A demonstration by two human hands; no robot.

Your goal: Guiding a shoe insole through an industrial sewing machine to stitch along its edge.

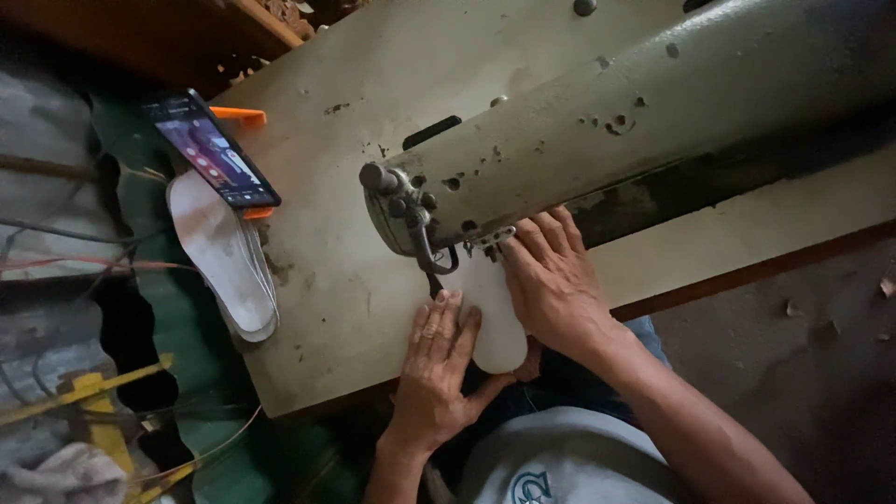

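Pressing the white insole piece [495, 322] flat at the table's [327, 280] near edge, under the sewing machine [560, 140] head, my left hand [439, 369] and right hand [551, 280] lie spread open. Fingertips sit close to the needle; a slip could catch them or skew the seam.

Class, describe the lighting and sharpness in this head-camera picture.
Head view: dim, soft light; the machine arm shadows the table beneath it; corners fall dark; the phone screen glows; both hands on the white insole stay sharp.

Sewing machine [597, 131] grey-green, chipped; insole [495, 317] white; table [336, 280] cream, stained; phone stand [238, 116] orange; trough [187, 308] green
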